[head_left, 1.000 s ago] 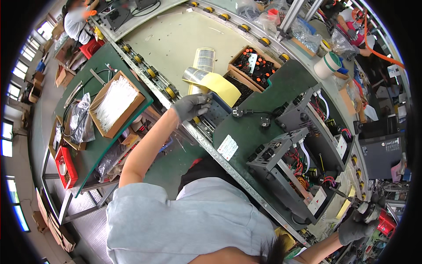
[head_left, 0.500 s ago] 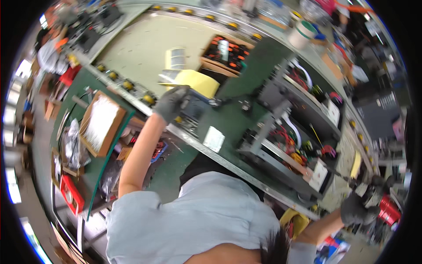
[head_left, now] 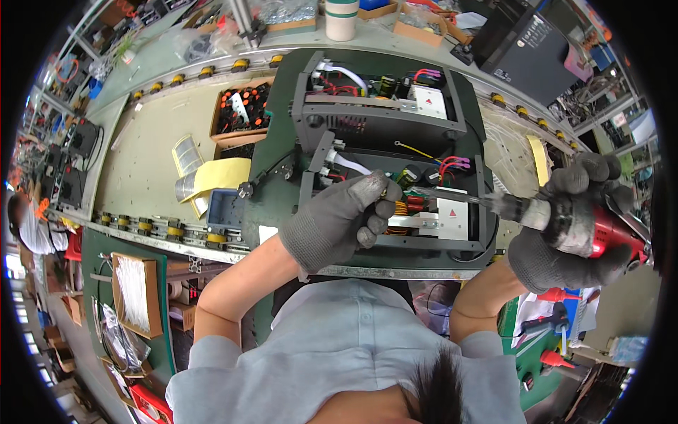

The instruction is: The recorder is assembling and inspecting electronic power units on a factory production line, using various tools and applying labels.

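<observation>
My right hand (head_left: 565, 240) is wrapped round a red and black power screwdriver (head_left: 575, 222), its long bit pointing left. With fingers pinched together, my left hand (head_left: 346, 219) is held at the bit's tip; what the fingers hold is too small to make out. Both are over the nearer grey metal chassis (head_left: 395, 244), which lies open with wires, capacitors, coils and a white plate inside. Part of its interior is hidden behind my left hand. A second, similar chassis (head_left: 381, 120) stands just behind it. Both rest on a dark green board (head_left: 275, 205).
To the left are a cardboard box of black and orange parts (head_left: 244, 109), yellow sheets (head_left: 222, 174), a blue bin (head_left: 226, 209) and a black power cord (head_left: 265, 177). Roller rails (head_left: 176, 230) edge the bench. Red-tipped bottles (head_left: 554, 359) lie at lower right.
My left hand has left the blue bin and yellow sheets and come over the nearer chassis. The screwdriver in my right hand has swung in to meet it. The view has turned.
</observation>
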Tool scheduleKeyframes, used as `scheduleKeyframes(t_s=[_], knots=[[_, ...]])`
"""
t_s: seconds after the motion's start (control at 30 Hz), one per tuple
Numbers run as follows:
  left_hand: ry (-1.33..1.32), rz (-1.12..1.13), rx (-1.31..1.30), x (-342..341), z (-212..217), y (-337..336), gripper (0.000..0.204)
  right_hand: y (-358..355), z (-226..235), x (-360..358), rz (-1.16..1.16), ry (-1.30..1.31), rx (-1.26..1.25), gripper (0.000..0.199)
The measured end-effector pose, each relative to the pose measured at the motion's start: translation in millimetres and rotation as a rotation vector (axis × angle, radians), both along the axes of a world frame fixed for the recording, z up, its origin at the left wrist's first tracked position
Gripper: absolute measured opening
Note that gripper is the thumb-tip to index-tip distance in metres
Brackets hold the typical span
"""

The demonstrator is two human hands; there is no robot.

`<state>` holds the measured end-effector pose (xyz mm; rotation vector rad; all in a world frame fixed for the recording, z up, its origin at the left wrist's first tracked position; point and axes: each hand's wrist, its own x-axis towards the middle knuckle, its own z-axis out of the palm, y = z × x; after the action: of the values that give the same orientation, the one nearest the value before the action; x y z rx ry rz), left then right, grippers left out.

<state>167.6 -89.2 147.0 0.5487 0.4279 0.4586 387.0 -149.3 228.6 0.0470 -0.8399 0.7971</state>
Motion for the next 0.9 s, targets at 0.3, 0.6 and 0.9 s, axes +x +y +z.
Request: scheduleKeyframes(t_s=[0.3, 0.6, 0.9], knots=[[0.075, 0.039, -0.02, 19.9, 5.2, 4.0, 0.027, 8.5, -9.9, 17.9, 0.153, -0.202, -0.017, 0.039], [-0.032, 0.123, 0.034, 23.2, -3.2, 15.7, 0.022, 11.5, -10.2, 17.0, 0.133, -0.111, -0.03, 0.039], [0.008, 0.052, -0.027, 31.3, -9.8, 21.6, 0.03, 16.9, -15.8, 24.7, -0.003, -0.165, 0.013, 0.04]])
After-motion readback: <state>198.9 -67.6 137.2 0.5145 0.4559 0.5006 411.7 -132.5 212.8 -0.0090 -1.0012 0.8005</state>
